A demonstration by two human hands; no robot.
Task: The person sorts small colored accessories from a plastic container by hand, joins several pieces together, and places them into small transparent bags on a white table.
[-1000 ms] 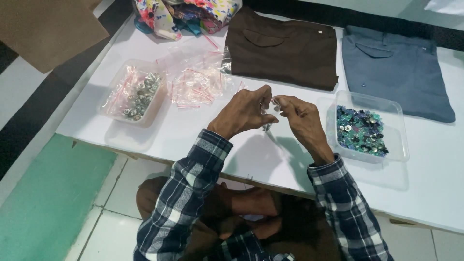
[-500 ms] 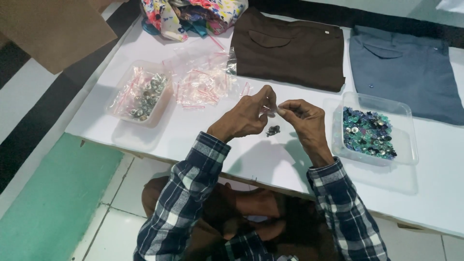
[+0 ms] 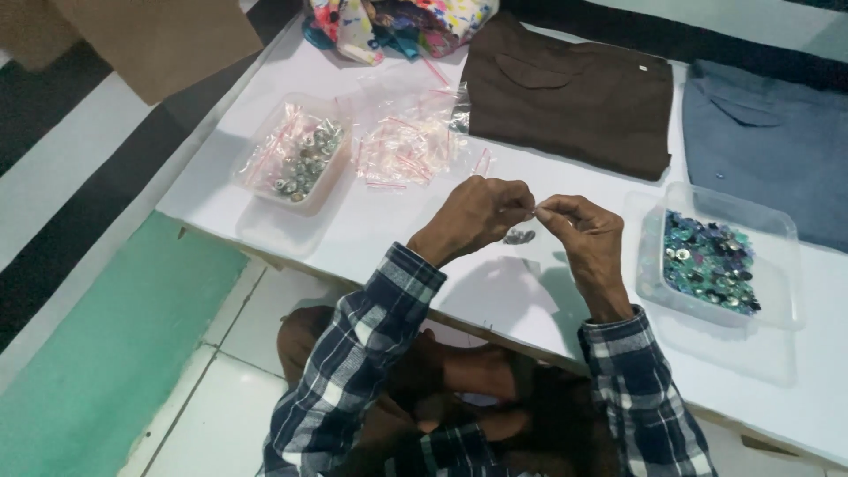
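At the middle of the frame the left hand (image 3: 477,215) and the right hand (image 3: 585,237) meet above the white counter (image 3: 380,221), fingertips almost touching. Both are pinched narrow on a small clear plastic bag (image 3: 533,210) that spans the gap between them; the bag is thin and hard to make out. Just below the fingertips hangs or lies a little cluster of dark beads (image 3: 519,237); whether it sits inside the bag or on the counter cannot be told.

To the right of the right hand, near the right edge, stands a clear plastic tub (image 3: 777,265) holding a heap of green, blue and silvery beads (image 3: 709,262). At the upper left of the counter is a second clear tub (image 3: 256,181) with silvery beads and small bags in it. Just beside it, toward the centre, lies a loose pile of small clear bags with red strips (image 3: 408,146). Along the top of the frame lie a folded brown garment (image 3: 574,97), a folded blue-grey garment (image 3: 768,141) at the right, and a bright patterned cloth (image 3: 397,22). Both sleeves are dark plaid.
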